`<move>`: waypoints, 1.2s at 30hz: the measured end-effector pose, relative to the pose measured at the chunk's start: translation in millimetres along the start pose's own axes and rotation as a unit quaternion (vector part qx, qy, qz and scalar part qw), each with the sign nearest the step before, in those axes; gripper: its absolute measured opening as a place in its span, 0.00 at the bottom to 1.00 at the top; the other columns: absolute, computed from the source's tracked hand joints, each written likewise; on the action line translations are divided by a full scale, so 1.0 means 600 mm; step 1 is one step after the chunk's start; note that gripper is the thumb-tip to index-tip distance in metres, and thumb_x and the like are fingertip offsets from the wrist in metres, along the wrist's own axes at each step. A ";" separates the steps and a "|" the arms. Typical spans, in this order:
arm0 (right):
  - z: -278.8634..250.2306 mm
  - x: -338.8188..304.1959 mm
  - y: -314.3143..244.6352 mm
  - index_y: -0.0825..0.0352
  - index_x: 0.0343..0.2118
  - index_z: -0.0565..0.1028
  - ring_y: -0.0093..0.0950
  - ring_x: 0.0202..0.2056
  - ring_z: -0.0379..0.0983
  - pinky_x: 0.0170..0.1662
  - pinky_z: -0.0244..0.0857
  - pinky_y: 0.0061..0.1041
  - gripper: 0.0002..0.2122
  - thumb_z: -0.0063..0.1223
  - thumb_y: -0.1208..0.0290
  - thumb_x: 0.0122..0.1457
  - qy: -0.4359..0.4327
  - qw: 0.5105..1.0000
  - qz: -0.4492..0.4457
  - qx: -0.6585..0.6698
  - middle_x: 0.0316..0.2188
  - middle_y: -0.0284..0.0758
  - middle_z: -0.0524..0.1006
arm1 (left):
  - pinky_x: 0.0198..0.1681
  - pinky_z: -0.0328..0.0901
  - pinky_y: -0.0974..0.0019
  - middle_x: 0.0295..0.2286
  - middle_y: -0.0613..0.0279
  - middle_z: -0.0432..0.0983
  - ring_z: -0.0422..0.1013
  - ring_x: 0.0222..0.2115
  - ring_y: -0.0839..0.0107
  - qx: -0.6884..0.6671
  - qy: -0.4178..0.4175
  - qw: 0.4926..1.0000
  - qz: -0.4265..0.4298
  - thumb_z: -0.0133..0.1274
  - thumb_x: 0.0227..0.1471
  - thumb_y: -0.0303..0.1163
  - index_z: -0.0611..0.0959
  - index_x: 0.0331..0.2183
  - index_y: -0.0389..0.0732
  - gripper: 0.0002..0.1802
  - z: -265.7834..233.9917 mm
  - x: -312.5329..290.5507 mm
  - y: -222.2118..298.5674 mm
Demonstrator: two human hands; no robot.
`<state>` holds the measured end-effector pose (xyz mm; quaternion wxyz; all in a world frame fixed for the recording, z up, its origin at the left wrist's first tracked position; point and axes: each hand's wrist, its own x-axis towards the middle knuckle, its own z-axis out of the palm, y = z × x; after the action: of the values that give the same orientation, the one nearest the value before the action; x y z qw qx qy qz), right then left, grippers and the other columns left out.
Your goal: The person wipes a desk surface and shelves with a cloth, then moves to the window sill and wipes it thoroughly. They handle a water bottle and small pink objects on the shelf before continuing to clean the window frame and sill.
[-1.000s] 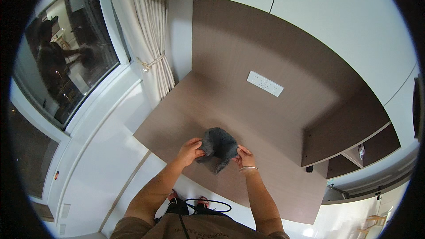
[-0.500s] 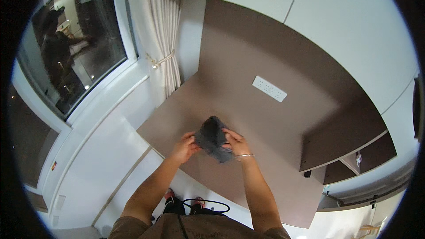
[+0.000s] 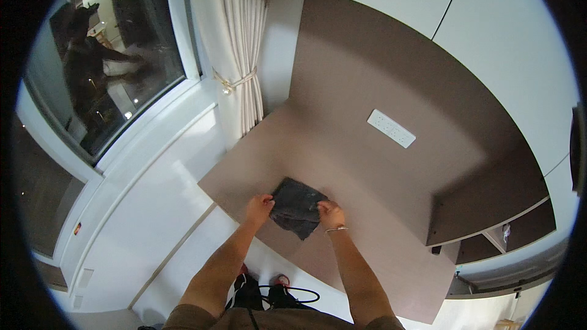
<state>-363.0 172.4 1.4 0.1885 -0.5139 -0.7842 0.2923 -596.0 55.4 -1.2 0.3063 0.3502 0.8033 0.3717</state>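
A dark grey cloth (image 3: pixel 297 208) is stretched between my two hands, over the brown desk top (image 3: pixel 379 256). Its lower edge hangs to a point, with a fold across the lower half. My left hand (image 3: pixel 261 209) pinches the left edge of the cloth between closed fingers. On the other side, my right hand (image 3: pixel 331 214), with a thin bracelet at the wrist, grips the right edge. Whether the cloth touches the desk top, I cannot tell.
A white socket strip (image 3: pixel 391 128) is fixed on the brown back panel. Left of the desk are a tied cream curtain (image 3: pixel 235 79) and a window (image 3: pixel 116 55) with a reflection. At right stands an open brown shelf (image 3: pixel 483 208), with white cabinets (image 3: pixel 507 43) above.
The cloth was bunched and folded between my hands; now it is spread flatter and wider. My right hand has shifted from the cloth's front to its right edge. The view has moved slightly.
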 end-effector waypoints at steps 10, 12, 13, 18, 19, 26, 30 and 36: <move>0.023 -0.105 -0.041 0.59 0.50 0.75 0.40 0.54 0.64 0.59 0.56 0.39 0.19 0.55 0.62 0.56 -0.148 0.969 -0.094 -0.174 0.54 0.38 0.69 | 0.42 0.68 0.51 0.39 0.54 0.77 0.74 0.39 0.54 0.205 -0.088 0.975 -0.017 0.55 0.52 0.34 0.79 0.39 0.40 0.13 -0.026 -0.029 -0.003; 0.025 -0.094 -0.038 0.59 0.52 0.73 0.42 0.55 0.62 0.60 0.55 0.40 0.21 0.55 0.61 0.56 -0.177 0.966 -0.102 -0.159 0.56 0.39 0.66 | 0.43 0.67 0.51 0.41 0.52 0.77 0.73 0.41 0.54 0.255 -0.053 0.961 0.095 0.55 0.52 0.34 0.79 0.42 0.41 0.15 -0.036 -0.041 -0.016; 0.020 -0.088 -0.036 0.58 0.55 0.71 0.43 0.57 0.59 0.61 0.52 0.41 0.24 0.55 0.57 0.56 -0.145 0.970 -0.121 -0.154 0.58 0.41 0.63 | 0.45 0.66 0.51 0.44 0.52 0.75 0.72 0.44 0.54 0.242 -0.049 0.957 0.153 0.55 0.52 0.37 0.77 0.46 0.43 0.18 -0.042 -0.043 -0.005; 0.026 -0.105 -0.056 0.54 0.63 0.59 0.48 0.65 0.43 0.66 0.35 0.48 0.35 0.52 0.45 0.54 -0.196 0.941 -0.141 -0.239 0.66 0.44 0.49 | 0.53 0.60 0.47 0.56 0.56 0.62 0.63 0.53 0.52 0.367 -0.071 0.877 0.301 0.51 0.55 0.41 0.68 0.58 0.51 0.29 -0.033 -0.044 -0.028; 0.041 -0.110 -0.045 0.54 0.64 0.58 0.49 0.65 0.43 0.66 0.35 0.49 0.37 0.53 0.44 0.53 -0.193 0.938 -0.150 -0.246 0.66 0.44 0.49 | 0.54 0.60 0.46 0.58 0.57 0.60 0.62 0.54 0.52 0.380 -0.075 0.868 0.311 0.50 0.56 0.40 0.67 0.59 0.51 0.29 -0.030 -0.045 -0.044; 0.086 -0.194 -0.102 0.53 0.58 0.67 0.48 0.63 0.48 0.64 0.39 0.50 0.28 0.54 0.52 0.54 -0.171 0.940 -0.145 -0.255 0.64 0.43 0.56 | 0.53 0.62 0.50 0.54 0.48 0.61 0.64 0.51 0.51 0.319 -0.092 0.905 0.266 0.51 0.53 0.28 0.69 0.58 0.50 0.30 -0.041 -0.114 -0.132; 0.153 -0.227 -0.134 0.55 0.52 0.74 0.47 0.56 0.58 0.59 0.50 0.49 0.24 0.61 0.64 0.48 -0.107 0.946 -0.187 -0.244 0.56 0.42 0.66 | 0.53 0.63 0.55 0.51 0.45 0.64 0.64 0.51 0.50 0.232 -0.108 0.938 0.234 0.51 0.50 0.23 0.72 0.56 0.47 0.29 -0.112 -0.140 -0.158; 0.257 -0.156 -0.283 0.59 0.44 0.77 0.43 0.46 0.71 0.52 0.61 0.42 0.16 0.56 0.75 0.50 -0.120 0.948 -0.276 -0.106 0.42 0.42 0.76 | 0.51 0.63 0.53 0.43 0.43 0.71 0.66 0.48 0.47 0.051 -0.084 0.992 0.082 0.55 0.48 0.29 0.79 0.48 0.42 0.22 -0.271 -0.099 -0.266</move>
<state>-535.5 -5.3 -4.7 0.1109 -0.2552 -0.9388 0.2033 -738.1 -129.8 -29.8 0.3226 0.4601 0.7612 0.3237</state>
